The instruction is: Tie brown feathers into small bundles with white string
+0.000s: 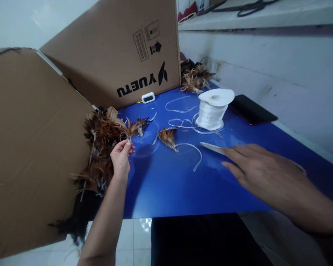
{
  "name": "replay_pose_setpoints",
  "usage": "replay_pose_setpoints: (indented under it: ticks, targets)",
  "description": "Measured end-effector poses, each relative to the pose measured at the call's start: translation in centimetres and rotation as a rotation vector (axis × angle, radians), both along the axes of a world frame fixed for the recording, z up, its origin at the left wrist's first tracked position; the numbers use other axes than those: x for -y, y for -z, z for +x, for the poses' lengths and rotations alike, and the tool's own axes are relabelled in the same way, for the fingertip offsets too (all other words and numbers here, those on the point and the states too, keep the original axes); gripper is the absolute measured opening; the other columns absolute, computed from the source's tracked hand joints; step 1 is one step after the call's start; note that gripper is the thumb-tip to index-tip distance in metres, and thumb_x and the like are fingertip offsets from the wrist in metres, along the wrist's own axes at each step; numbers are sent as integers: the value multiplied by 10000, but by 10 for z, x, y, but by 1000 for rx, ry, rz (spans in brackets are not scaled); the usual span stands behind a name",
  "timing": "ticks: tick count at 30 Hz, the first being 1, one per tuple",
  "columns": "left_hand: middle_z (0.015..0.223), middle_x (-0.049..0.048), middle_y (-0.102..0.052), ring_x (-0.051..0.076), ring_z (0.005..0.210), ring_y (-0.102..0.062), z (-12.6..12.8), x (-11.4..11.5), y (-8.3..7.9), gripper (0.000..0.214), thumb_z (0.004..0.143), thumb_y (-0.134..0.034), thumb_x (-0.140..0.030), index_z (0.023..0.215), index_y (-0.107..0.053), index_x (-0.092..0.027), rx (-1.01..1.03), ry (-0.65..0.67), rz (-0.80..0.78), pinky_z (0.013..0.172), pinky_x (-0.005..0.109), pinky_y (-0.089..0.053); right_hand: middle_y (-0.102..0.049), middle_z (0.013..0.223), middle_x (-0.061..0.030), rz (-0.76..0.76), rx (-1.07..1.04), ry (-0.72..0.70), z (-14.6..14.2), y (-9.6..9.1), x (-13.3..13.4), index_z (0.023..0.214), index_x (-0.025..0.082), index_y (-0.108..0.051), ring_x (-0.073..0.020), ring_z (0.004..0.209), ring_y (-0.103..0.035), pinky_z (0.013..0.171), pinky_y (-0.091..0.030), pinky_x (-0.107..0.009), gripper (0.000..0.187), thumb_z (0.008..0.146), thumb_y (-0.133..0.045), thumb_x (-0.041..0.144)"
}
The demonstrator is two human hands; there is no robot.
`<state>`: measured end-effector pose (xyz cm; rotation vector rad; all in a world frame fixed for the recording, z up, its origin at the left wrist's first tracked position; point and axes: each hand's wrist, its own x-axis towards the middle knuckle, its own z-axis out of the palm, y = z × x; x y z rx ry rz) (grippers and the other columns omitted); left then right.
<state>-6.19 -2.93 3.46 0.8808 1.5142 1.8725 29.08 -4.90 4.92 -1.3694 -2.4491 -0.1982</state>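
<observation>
My left hand [121, 157] pinches the base of a small brown feather bunch [130, 129] between thumb and fingers, just above the blue table. Over the table's right side, my right hand [252, 166] is closed round what look like scissors, their pale pointed blade [211, 147] jutting left; the palm hides most of them. Between the hands lies another feather bunch [167, 139], its quills touching a cut piece of clear ribbon [195, 155]. A smaller dark feather tuft [142, 125] rests beyond my left hand.
A white spool [213, 111] of ribbon stands on the blue table [169, 192], loose loops beside it. A dark phone [252, 110] lies to its right. Feather heaps line the left edge [100, 133] and back corner [195, 75]. Cardboard [100, 62] walls the left and back, near a small white device [148, 98].
</observation>
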Motion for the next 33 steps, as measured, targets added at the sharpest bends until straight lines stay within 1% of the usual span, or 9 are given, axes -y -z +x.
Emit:
replay_pose_setpoints:
  ticks: [2,5,8,11,14,17,24,29,33]
  targets:
    - [647,13,-624,101,534,-582,-8,2,5,333,570,-750,-281,830,-627,-111,-48,-64,-3,449,188,-428,-641,932,-84,-72,-19,-17,-30,-6,-10,1063,182,-611,-223,822,-595,685,-453,-322,273,878,-440,287]
    - [587,-8,-583,81,468,-528,-15,3,12,316,586,-726,-293,824,-622,-112,-89,-113,-45,378,162,-343,-654,916,-68,-199,-23,-21,-78,-8,-33,997,197,-625,-211,748,-627,615,-432,-302,218,860,-477,279]
    - [534,-39,-521,59,419,-469,-20,-2,16,308,602,-705,-299,831,-615,-115,-104,-138,-79,346,147,-275,-660,936,-93,-256,-43,-3,-116,-1,-57,967,176,-629,-240,773,-649,615,-435,-312,210,837,-513,294]
    - [544,-51,-495,43,409,-444,-24,-10,18,305,605,-691,-303,835,-613,-118,-120,-174,-87,341,138,-254,-663,934,-132,-289,-71,63,-138,11,-71,966,131,-624,-284,817,-657,641,-458,-338,277,823,-540,353]
    - [554,-53,-493,36,393,-426,-26,-23,20,299,608,-677,-303,832,-607,-118,-128,-189,-105,330,138,-236,-661,918,-164,-287,-91,126,-145,23,-75,975,91,-610,-307,828,-659,657,-474,-362,318,817,-541,359]
    - [554,-54,-493,36,381,-422,-27,-40,22,267,617,-656,-272,827,-593,-119,-105,-198,-131,325,137,-225,-670,896,-160,-281,-103,125,-144,31,-77,961,101,-605,-309,816,-664,653,-477,-369,267,838,-492,310]
    - [533,-62,-479,49,377,-439,-32,-73,27,224,660,-623,-208,844,-519,-133,-52,-236,-180,341,136,-244,-689,894,-129,-349,-174,113,-133,35,-82,909,157,-596,-292,790,-667,632,-458,-349,203,833,-471,298]
    - [557,-88,-462,31,342,-402,-18,-70,24,299,685,-618,-217,929,-450,-180,-30,-210,-213,335,119,-202,-688,864,-118,-414,-262,127,-128,36,-87,878,181,-598,-264,766,-657,613,-427,-326,186,821,-483,316]
    - [559,-51,-486,40,352,-425,21,-52,21,210,651,-656,-260,769,-521,-153,-38,4,-251,312,131,-174,-658,718,-70,-522,-470,127,-125,38,-96,731,191,-578,-217,700,-631,573,-400,-286,160,788,-540,335]
